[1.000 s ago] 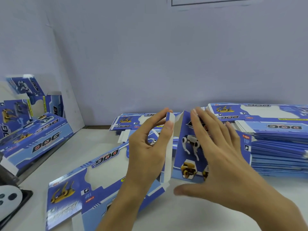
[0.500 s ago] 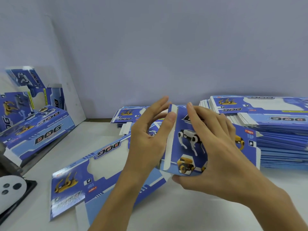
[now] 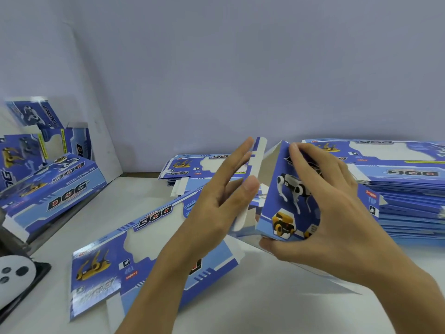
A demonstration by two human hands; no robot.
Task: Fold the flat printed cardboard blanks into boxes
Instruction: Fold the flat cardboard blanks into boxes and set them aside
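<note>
Holding a half-folded blue box point(image 3: 286, 196) up over the white table point(image 3: 277, 300), both hands are working at its open end. The right hand point(image 3: 337, 213) is gripping the printed end panel, the one showing a white toy dog, with its fingers curled over the top edge and its thumb tucked under the bottom corner. The left hand point(image 3: 226, 196) is lying along the narrow white flap point(image 3: 256, 165) at the box's left edge, fingers straight and close together, thumb pressing on the flap's near face. The flap and the end panel are standing apart, leaving a gap that shows the plain grey inside of the box.

The rest of the same box is trailing down to the left and resting flat on the table, its printed side up. A tall stack of flat blanks point(image 3: 409, 196) is sitting to the right, a lower stack point(image 3: 192, 165) is lying behind the hands, and finished boxes point(image 3: 48, 189) are leaning at the far left. A white controller point(image 3: 14, 276) is lying at the left edge.
</note>
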